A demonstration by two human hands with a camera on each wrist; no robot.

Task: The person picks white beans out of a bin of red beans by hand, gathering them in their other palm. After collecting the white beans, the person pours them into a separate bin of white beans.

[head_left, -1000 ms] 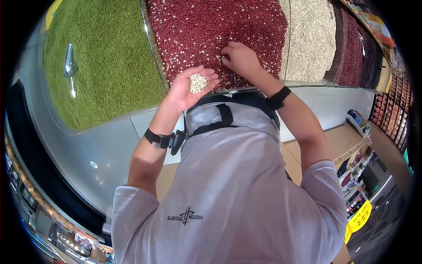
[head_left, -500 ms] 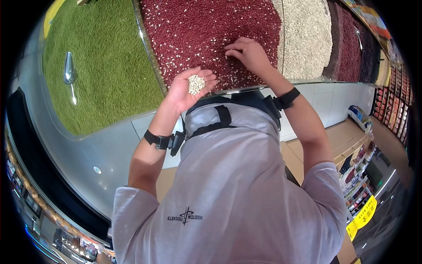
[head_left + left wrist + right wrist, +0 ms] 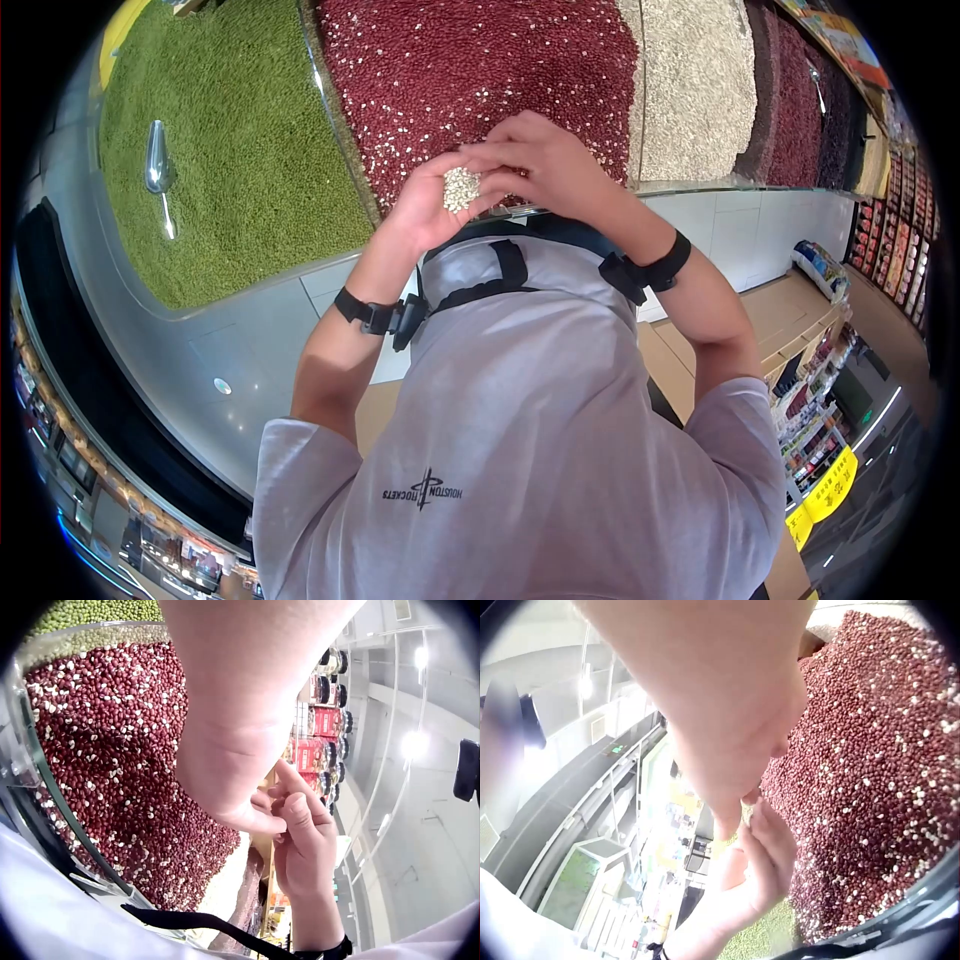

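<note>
My left hand (image 3: 425, 205) is held palm up at the front of the bin, carrying a small heap of white beans (image 3: 461, 188). Over that palm reaches my right hand (image 3: 540, 165), its thumb and fingers apart and its fingertips right at the left hand's fingers. Under and behind both lie dark red beans (image 3: 450, 70) with white ones scattered among them. From the left wrist, the right hand (image 3: 304, 851) shows with thumb and fingers toward the left hand (image 3: 232, 780). In the right wrist view, the left hand (image 3: 761, 862) meets the right fingertips; its heap is mostly hidden.
Left of a clear divider (image 3: 325, 95) lie green beans (image 3: 240, 150) with a metal scoop (image 3: 157, 170). A bin of pale grains (image 3: 695, 90) stands to the right. The counter's front edge (image 3: 690, 186) runs close to the body. Packaged goods (image 3: 905, 240) fill shelves at far right.
My right hand lifted off the red beans and moved left to the left palm. The left hand stays nearly in place with its heap of white beans.
</note>
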